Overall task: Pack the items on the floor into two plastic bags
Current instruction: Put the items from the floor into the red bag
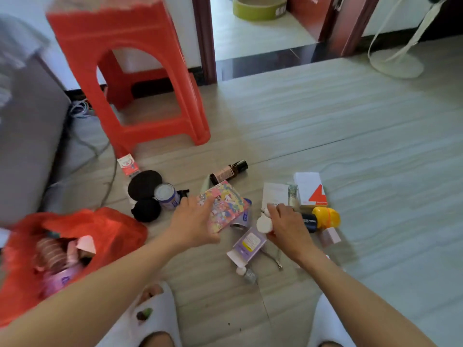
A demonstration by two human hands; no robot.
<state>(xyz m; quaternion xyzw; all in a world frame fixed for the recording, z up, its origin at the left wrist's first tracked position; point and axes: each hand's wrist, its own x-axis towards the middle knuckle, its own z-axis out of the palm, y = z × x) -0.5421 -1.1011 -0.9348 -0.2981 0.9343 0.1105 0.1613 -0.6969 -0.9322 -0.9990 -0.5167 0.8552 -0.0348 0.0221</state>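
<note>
Floor (325, 126) carries everything; red stool (130, 78) stands toward its far left, well clear of the work.

Red plastic bag (82, 236) sits at my near left, mouth open and upward, already part filled with pinkish and purple packs. Only this one bag is visible; I can't see a second.

Remaining items lie in a loose cluster mid-floor, ahead of my slippers: two black round pads, a small tin, a dark bottle, white cartons on the right side.

My left hand (193, 224) is grasping the colourful patterned box (223, 206), fingers over its near left end, thumb underneath I judge. The box is tilted, its far end over a purple-labelled tin.

My right hand (288, 229) is closed around a small white-capped bottle (264, 224), just beside the yellow-capped container (325, 217) and above the lilac carton (248, 244).

Step in hand, as I read it: carry both to the bag.

Doing it well:
- Box goes first, flat side down against the bag wall, so it does not wedge across the mouth.
- Bottle after, cap up, tucked into a gap.
- Thin film; lower the box corners in gently rather than dropping them.
- Nail clippers lying by the lilac carton are small; easy to overlook.
</note>
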